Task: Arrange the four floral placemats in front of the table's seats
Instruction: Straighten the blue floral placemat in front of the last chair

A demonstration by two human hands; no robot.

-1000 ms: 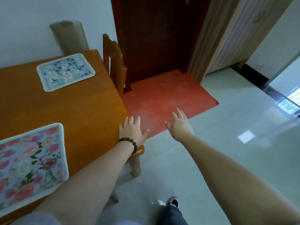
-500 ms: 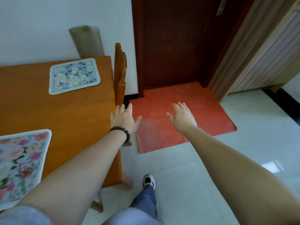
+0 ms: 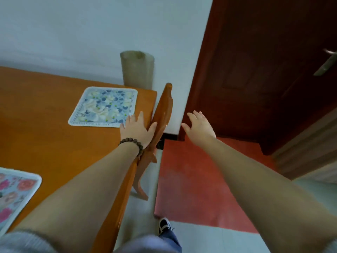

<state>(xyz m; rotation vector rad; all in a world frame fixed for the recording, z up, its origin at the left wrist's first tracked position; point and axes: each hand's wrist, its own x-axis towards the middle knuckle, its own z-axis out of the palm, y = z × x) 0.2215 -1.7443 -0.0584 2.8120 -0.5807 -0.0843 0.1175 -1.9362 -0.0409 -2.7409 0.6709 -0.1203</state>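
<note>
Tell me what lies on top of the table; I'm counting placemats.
Two floral placemats show on the table: a blue one at the far corner and a pink one cut off at the frame's left edge. The left forearm hides some tabletop.

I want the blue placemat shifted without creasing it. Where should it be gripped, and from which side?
Pinch the blue placemat at its near right corner, coming from the chair side, where the left hand hovers open. It lies flat on the table, so only the thin edge offers a grip; a fingertip probably has to slide under first.
</note>
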